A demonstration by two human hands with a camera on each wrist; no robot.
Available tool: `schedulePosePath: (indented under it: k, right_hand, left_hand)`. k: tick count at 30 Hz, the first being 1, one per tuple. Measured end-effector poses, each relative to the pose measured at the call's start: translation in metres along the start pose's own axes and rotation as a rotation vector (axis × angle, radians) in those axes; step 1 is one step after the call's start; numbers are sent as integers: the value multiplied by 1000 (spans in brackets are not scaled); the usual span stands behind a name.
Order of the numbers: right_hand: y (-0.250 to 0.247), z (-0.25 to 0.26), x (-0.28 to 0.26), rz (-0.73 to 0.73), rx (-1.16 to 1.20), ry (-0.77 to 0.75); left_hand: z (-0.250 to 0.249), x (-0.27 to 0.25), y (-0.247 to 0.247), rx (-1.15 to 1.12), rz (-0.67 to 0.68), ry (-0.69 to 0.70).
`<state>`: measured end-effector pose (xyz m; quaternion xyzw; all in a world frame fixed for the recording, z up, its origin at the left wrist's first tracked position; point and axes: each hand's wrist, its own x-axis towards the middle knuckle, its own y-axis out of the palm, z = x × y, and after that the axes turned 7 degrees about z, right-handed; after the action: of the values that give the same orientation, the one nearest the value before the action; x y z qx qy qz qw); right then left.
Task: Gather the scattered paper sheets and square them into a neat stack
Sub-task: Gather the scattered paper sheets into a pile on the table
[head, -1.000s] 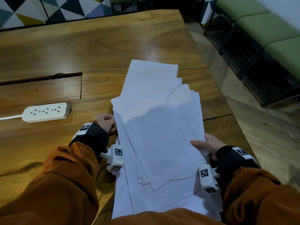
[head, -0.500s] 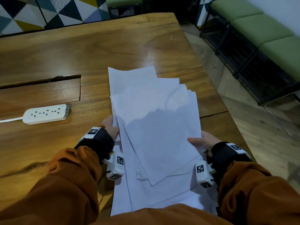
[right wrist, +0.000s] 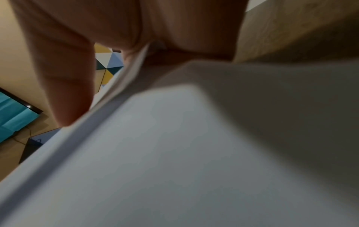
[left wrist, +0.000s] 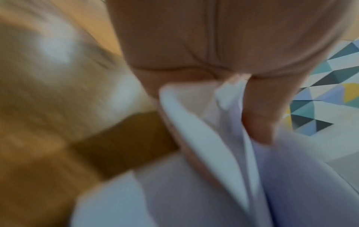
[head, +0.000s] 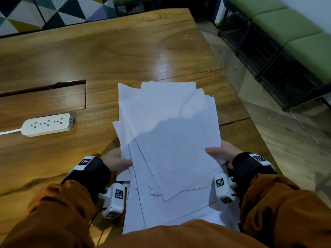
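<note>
A loose bundle of several white paper sheets (head: 170,140) is held above the wooden table (head: 107,56), fanned out with corners sticking out at different angles. My left hand (head: 116,161) grips the bundle's left edge, thumb on top. My right hand (head: 221,153) grips its right edge, thumb over the top sheet. In the left wrist view the thumb (left wrist: 258,116) presses on curled sheet edges (left wrist: 213,138). The right wrist view has a thumb (right wrist: 68,86) lying on the sheets (right wrist: 184,153), which fill most of that picture.
A white power strip (head: 48,124) with its cable lies on the table to the left. A rectangular cut-out panel (head: 43,99) sits behind it. The table's right edge drops to the floor (head: 286,140); green benches on dark frames (head: 286,33) stand beyond.
The bundle has been drawn closer to me and its sheets have slid more into line. The far sheet that jutted out at the top has swung left and come into the pile.
</note>
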<state>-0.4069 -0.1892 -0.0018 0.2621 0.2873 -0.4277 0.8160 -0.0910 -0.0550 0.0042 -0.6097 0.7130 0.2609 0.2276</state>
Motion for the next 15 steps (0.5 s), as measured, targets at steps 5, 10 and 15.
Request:
schedulePosePath:
  k: [5,10,15]
  right_hand:
    - [7,-1,-4,-86,-108,-30]
    - [12,-1,-15,-205,-148,-159]
    - [14,-2,-15,-202,-124,-157]
  left_hand:
    - [3,23,20,-63,-239,159]
    - [-8,5,35,18,-48,41]
    - [-8,12,42,118,-44,6]
